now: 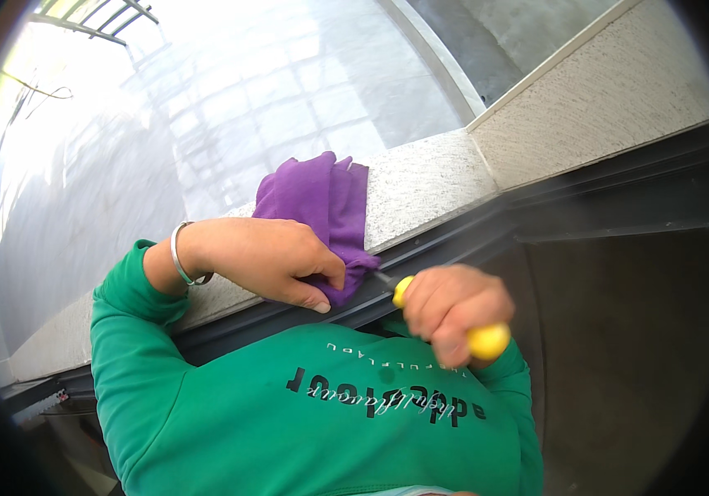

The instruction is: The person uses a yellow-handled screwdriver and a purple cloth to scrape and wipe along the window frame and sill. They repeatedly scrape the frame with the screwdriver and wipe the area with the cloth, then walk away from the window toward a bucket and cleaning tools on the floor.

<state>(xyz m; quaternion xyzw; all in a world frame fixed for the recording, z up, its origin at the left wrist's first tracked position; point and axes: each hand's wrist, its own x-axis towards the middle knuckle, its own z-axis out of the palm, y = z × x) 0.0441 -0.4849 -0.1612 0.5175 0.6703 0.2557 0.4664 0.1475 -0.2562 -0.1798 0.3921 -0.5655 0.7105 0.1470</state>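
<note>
A purple cloth (314,192) drapes over the pale stone sill and down onto the dark metal frame track. My left hand (273,257), with a silver bangle at its wrist, pinches the lower end of this cloth between thumb and fingers. In my right hand (456,310) is a yellow-handled screwdriver (489,341), gripped in a fist and slightly blurred. Its thin metal shaft (384,279) points left to the bunched end of the cloth, at the track. The shaft's tip is hidden by the cloth.
The textured stone sill (429,192) runs diagonally beyond the dark frame track (447,245). Past it lies a glossy tiled floor (280,93) with bright reflections. A dark panel (627,347) stands at right. A metal rack or railing (103,25) shows at the upper left.
</note>
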